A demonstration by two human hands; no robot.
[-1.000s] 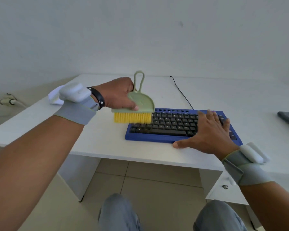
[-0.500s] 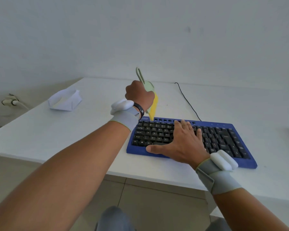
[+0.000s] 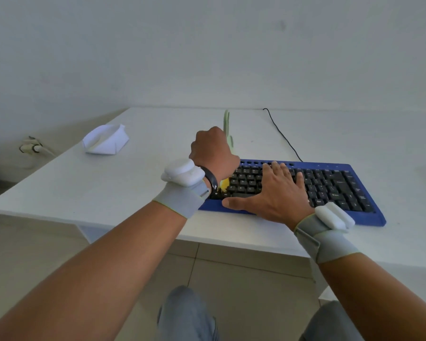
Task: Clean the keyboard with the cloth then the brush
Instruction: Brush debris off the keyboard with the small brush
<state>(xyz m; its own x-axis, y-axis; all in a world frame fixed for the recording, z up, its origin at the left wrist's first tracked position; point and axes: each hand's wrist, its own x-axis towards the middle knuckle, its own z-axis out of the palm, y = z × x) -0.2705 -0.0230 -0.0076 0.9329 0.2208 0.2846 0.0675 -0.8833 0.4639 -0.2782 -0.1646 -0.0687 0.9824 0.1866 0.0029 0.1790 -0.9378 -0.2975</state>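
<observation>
A: Nearest, what shows?

B: Two grey-trousered knees [image 3: 187,313] at the bottom edge, cut off. Above them both forearms, each with a grey wrist strap carrying a white plastic pod.

A: And the right hand?

B: The right hand [image 3: 272,195] lies flat, fingers straight and slightly spread, on the black keys of the blue-framed rectangular keyboard [image 3: 330,190]; the thumb rests along the near blue edge. It covers the middle keys.

A: The left?

B: The left hand [image 3: 213,153] is fisted round the pale green plastic brush with yellow bristles [image 3: 228,134]. Its fingers are on the far side of the fist, so the grip itself is hidden. Most of the brush is hidden too: only a slim green handle loop rises beyond the knuckles, and a tuft of yellow bristles peeks out below the wrist, on the keyboard's left keys.

A: Which way does it run?

B: Its long axis stands near upright, handle up and away, bristles down. The keyboard's long axis runs left to right across the white table [image 3: 113,183].

A: Beyond the fingers?

B: Left of the fist, well apart, a folded white cloth [image 3: 105,142]. A black cable [image 3: 284,136] leaves the keyboard's far edge toward the wall.
</observation>
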